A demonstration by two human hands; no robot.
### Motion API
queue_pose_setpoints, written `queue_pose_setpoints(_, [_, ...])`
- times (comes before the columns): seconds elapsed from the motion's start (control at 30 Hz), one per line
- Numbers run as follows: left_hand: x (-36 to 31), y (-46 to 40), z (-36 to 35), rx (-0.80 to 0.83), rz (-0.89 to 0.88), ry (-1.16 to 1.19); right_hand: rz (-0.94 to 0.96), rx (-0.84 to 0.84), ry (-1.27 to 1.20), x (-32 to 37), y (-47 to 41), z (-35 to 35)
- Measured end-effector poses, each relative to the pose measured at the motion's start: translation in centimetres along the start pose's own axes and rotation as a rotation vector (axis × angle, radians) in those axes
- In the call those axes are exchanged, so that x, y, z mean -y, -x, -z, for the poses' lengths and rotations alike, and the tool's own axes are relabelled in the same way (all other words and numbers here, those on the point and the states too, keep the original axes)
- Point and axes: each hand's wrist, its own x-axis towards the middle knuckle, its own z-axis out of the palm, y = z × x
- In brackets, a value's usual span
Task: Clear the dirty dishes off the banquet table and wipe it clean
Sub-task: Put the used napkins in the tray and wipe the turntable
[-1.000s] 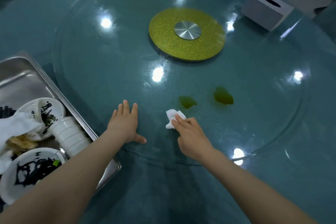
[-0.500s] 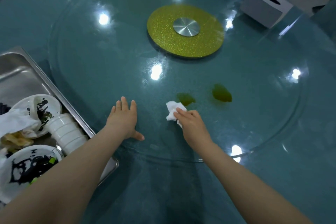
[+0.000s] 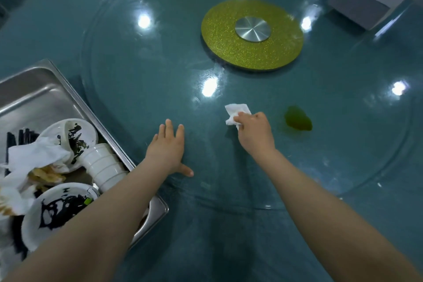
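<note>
Worktop (image 3: 343, 167): a glossy teal surface is seen under a round glass turntable, with a yellow-green hub (image 3: 251, 34) at the far centre.
Tray (image 3: 34, 98): a steel tray is set at the near left, loaded with soiled plates (image 3: 57, 208), stacked cups (image 3: 103, 165) and crumpled napkins (partly cut off by the frame edge).
Left hand (image 3: 168, 146): laid flat on the glass, fingers straight and spread, nothing held.
Right hand (image 3: 255, 131): its fingers are curled, pinching the tissue against the glass.
Tissue (image 3: 235, 113): a small white wad, judged light, soft and easily torn when wet; best kept bunched under the fingertips.
Green spill (image 3: 298, 119): one smear remains just right of the right hand.
Hidden: the tissue's underside and any soaked-up residue cannot be made out; a grey tissue box (image 3: 364, 4) sits far right.
</note>
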Motion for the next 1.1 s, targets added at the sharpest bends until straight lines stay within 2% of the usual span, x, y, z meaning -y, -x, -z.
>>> queue_pose_setpoints(0.23, [0.3,-0.1,0.0,0.001,-0.010,-0.005,0.182,-0.174,-0.077,-1.3,7.9,0.7])
queue_pose_setpoints(0.4, [0.4,-0.2,-0.1,0.010,0.004,0.014,0.265,-0.161,-0.040,-1.6,7.6,0.9])
queue_pose_setpoints(0.63, [0.7,-0.2,0.1,0.016,0.019,0.002,-0.090,-0.001,0.010,-1.9,-3.1,1.0])
queue_pose_setpoints(0.77, [0.9,-0.5,0.1,0.014,0.016,0.009,-0.019,0.000,0.045,-2.0,-1.6,1.4])
queue_pose_setpoints(0.9, [1.5,-0.6,0.3,0.001,0.010,0.018,0.001,-0.057,0.011,-2.5,4.4,2.2])
queue_pose_setpoints(1.0, [2.3,-0.7,0.4,-0.004,0.003,0.020,0.100,-0.122,-0.069,-2.4,8.2,2.9])
queue_pose_setpoints(1.1, [3.0,-0.8,0.7,0.001,-0.001,0.018,0.088,-0.062,-0.071,-2.7,7.7,2.5])
